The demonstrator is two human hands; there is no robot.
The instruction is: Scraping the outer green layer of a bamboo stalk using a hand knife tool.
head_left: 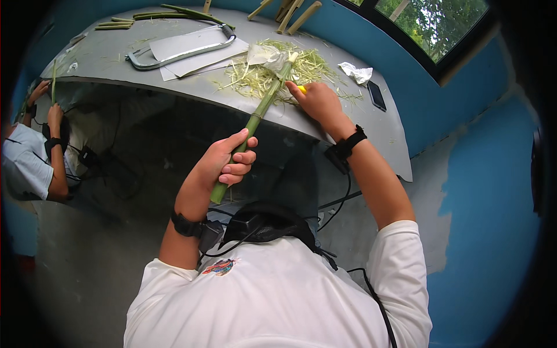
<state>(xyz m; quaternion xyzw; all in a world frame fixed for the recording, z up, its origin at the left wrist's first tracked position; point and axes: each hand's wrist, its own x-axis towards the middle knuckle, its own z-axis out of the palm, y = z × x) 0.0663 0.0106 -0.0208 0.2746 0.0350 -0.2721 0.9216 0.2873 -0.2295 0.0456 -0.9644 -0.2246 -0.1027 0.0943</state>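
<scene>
At the bottom of the frame is a white shirt (pixel 278 296) with a small multicoloured motif; the forearms wear black wristbands. The left grip (pixel 225 161), just left of centre, is closed around the lower part of a bamboo stalk (pixel 269 97). The stalk slants from the centre toward the upper middle, straight and slender: its lower length smooth green with a ringed joint, its far end paler and yellowish. The right grip (pixel 321 105), right of the stalk's upper part, is curled around a yellow tool (pixel 302 89), mostly hidden by the fingers. The stalk's far end lies over the grey table (pixel 391 139), by a crumpled whitish sheet (pixel 268 57) and a loose heap of pale green shavings (pixel 316 66). At right on the table are a crumpled tissue (pixel 355 73) and a dark phone (pixel 376 95); at upper left, a hacksaw (pixel 154 65) lies across white sheets (pixel 191 44). Far left, another person (pixel 35 165) holds a thin green strip (pixel 54 84). Cut stalks (pixel 287 17) stand beyond the table, below a window (pixel 432 23) at upper right.
</scene>
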